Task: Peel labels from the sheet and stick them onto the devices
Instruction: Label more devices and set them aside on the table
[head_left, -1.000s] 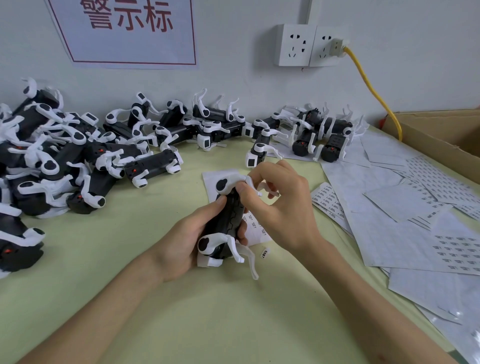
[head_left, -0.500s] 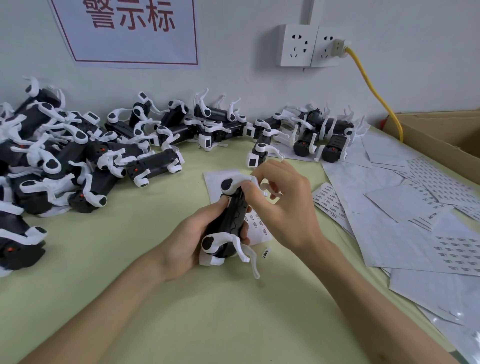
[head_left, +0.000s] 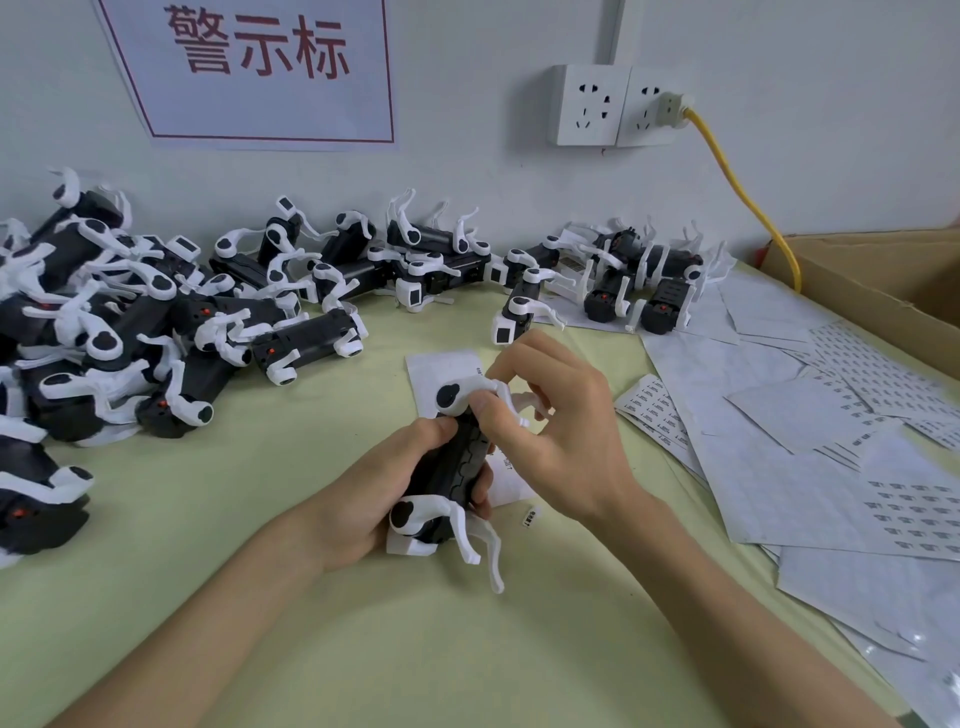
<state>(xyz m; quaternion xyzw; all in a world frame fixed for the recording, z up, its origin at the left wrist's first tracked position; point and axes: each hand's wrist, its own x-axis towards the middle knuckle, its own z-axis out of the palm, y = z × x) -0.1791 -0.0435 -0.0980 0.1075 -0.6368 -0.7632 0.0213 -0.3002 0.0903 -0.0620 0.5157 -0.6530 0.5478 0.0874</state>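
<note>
The device (head_left: 447, 467) is gripped round its body by the left hand (head_left: 358, 514), likely to steady it, while its far end is pinched by the right hand (head_left: 566, 436), probably pressing a label flat. The sheet (head_left: 436, 366) lies under both.

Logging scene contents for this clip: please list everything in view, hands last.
held device: one, black with white arms, centre, in both hands
other devices: many, black and white, heaped left and along the wall
label sheets: many, white, overlapping at right
small sheet: one, white, beneath the hands
loose label: one, white, beside the right wrist
sign: one, white with red characters, wall
sockets: two, white, wall
cable: one, yellow, plugged into right socket
cardboard box: one, brown, far right
table: one, pale green
left hand: grips the device's body
right hand: pinches its upper end
</note>
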